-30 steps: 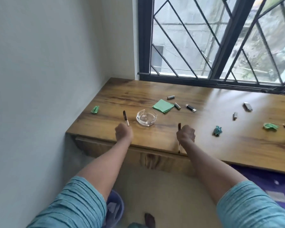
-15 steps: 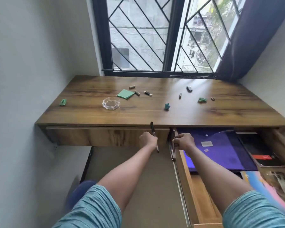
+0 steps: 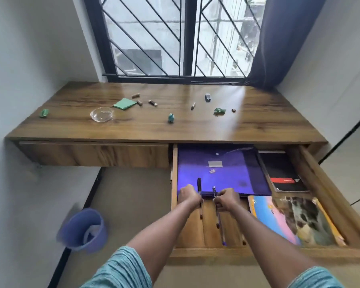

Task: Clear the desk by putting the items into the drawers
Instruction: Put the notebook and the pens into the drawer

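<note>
Left hand: your left hand (image 3: 188, 196) is closing in a fist around a dark pen (image 3: 199, 189), holding it upright over the open drawer (image 3: 312, 179).
Right hand: your right hand (image 3: 227, 199) is clamping a second pen (image 3: 219, 221), its purple tip pointing toward 6 o'clock above the drawer's wooden floor.
Writing: the black notebook (image 3: 283, 173) at 3 o'clock of your hands is carrying a red band with pale lettering too small to read; the grey label on the purple folder (image 3: 220, 171) is looking blank.
Hard to make out: the small cylinders and caps on the desk (image 3: 133, 127) are too tiny to name; the colourful book (image 3: 289, 219) is blurring at the frame's lower right.
Still on the desk: a glass ashtray (image 3: 101, 114) is sitting at 11 o'clock, a green square pad (image 3: 124, 103) just beyond it, and crumpled green scraps (image 3: 219, 111) toward 1 o'clock.
Change: both hands are now hovering inside the drawer, having been at its front left corner half a second ago, and the drawer is showing far more of its contents.
Floor: a blue bin (image 3: 83, 230) is standing at 8 o'clock.
</note>
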Action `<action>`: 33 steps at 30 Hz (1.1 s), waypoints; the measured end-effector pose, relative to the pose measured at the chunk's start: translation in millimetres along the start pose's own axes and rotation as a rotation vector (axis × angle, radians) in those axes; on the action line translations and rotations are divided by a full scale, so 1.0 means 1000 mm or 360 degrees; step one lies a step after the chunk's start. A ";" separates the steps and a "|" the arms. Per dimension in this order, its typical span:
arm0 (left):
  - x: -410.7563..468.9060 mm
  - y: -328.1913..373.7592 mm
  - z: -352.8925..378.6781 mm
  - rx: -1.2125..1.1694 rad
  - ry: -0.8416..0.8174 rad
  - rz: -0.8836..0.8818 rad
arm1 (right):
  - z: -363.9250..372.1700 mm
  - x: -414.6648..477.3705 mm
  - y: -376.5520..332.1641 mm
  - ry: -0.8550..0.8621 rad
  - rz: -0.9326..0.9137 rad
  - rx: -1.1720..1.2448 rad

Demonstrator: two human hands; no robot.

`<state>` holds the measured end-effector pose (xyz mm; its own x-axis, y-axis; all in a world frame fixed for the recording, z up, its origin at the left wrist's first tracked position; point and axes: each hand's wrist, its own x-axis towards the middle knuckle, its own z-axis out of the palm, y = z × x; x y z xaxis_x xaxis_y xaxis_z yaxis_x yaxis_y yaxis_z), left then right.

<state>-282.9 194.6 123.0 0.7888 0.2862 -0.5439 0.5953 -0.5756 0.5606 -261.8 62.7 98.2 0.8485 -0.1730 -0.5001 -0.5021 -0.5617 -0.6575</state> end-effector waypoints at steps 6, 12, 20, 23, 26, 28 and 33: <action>-0.024 -0.036 0.039 -0.0086 0.0256 -0.0253 | 0.039 -0.012 0.030 -0.0188 -0.0190 -0.0488; -0.021 -0.048 0.052 -0.0345 0.0323 -0.0348 | 0.063 -0.014 0.034 -0.0103 -0.0189 -0.0451; -0.025 -0.047 0.050 0.0240 0.0249 -0.0176 | 0.077 -0.016 0.033 -0.0007 -0.0317 -0.0647; -0.023 -0.048 0.050 0.0398 0.0211 -0.0120 | 0.078 -0.019 0.035 0.0031 -0.0336 -0.0722; -0.027 -0.050 0.048 0.0534 0.0195 -0.0073 | 0.074 -0.025 0.032 0.0055 -0.0368 -0.0728; -0.028 -0.050 0.047 0.0577 0.0204 -0.0018 | 0.066 -0.027 0.028 0.0110 -0.0347 -0.0697; -0.026 -0.035 0.028 0.0595 -0.0131 0.0365 | 0.022 -0.036 0.027 0.0575 -0.0217 -0.0441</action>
<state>-328.2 185.6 100.1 0.8701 0.0656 -0.4885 0.2986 -0.8586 0.4166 -310.0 71.5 86.1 0.9321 -0.3253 -0.1593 -0.3601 -0.7850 -0.5041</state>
